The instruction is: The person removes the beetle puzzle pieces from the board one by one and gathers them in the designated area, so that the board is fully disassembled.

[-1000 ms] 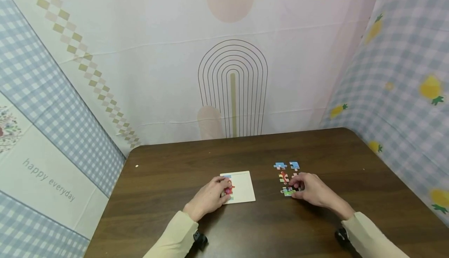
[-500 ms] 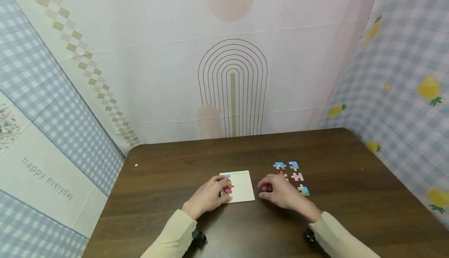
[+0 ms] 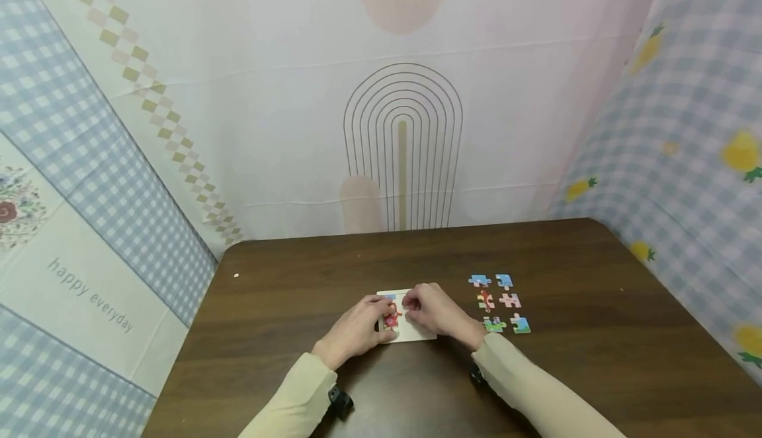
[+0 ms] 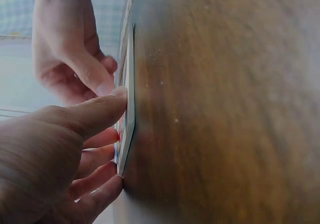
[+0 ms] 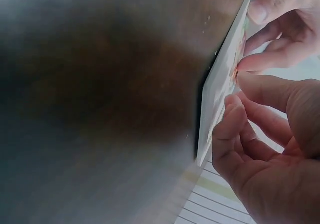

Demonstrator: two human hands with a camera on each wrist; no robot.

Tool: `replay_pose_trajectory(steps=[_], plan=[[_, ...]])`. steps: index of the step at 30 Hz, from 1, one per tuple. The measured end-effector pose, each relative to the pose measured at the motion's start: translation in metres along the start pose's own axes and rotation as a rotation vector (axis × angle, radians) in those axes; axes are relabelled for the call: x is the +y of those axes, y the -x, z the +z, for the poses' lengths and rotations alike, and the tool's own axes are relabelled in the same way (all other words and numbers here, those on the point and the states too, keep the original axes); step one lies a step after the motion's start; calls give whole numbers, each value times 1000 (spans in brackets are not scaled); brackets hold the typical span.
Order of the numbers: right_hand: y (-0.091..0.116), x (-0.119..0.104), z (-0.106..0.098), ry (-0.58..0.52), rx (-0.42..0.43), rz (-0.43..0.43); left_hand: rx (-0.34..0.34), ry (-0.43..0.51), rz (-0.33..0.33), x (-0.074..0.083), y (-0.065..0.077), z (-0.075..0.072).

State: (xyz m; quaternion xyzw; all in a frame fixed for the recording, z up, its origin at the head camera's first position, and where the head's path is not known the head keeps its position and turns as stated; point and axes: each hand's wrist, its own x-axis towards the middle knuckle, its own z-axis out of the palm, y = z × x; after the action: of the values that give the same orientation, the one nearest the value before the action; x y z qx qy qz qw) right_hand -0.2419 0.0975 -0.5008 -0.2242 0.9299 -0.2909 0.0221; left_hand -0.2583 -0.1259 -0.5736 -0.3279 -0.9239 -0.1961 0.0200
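My left hand (image 3: pixel 354 332) grips the left part of a small cream puzzle board (image 3: pixel 419 333), its thumb at the near edge and its fingers over the left side. Brightly coloured pieces, one of them red (image 3: pixel 390 319), lie along the board's left side, partly under that hand. Over the middle of the board is my right hand (image 3: pixel 437 309), its fingers curled and their tips close to those pieces. In the right wrist view, its thumb tip (image 5: pixel 246 81) reaches the board's face. Whether a piece sits between its fingertips cannot be seen.
Several loose puzzle pieces lie right of the board in two columns, among them a blue one (image 3: pixel 479 280), a red one (image 3: pixel 485 300) and a green one (image 3: pixel 520 323). A tiny white speck (image 3: pixel 236 275) lies at the far left of the brown table (image 3: pixel 286 279).
My right hand has moved left from the loose pieces to the board, uncovering the pieces. My left hand has stayed on the board.
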Motion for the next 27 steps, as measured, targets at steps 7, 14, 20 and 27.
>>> replay_pose_trajectory(steps=[7, 14, 20, 27], plan=[[-8, -1, 6, -4, -30, 29, -14, 7, -26, 6, 6, -7], [-12, -3, 8, -18, -21, 52, -125, 47, -111, 43, 19, -57], [-21, -6, 15, -18, 12, 35, -150, 21, -128, 47, 20, -63], [-27, -10, 17, -45, -2, 79, -156, 21, -125, 46, 18, -62]])
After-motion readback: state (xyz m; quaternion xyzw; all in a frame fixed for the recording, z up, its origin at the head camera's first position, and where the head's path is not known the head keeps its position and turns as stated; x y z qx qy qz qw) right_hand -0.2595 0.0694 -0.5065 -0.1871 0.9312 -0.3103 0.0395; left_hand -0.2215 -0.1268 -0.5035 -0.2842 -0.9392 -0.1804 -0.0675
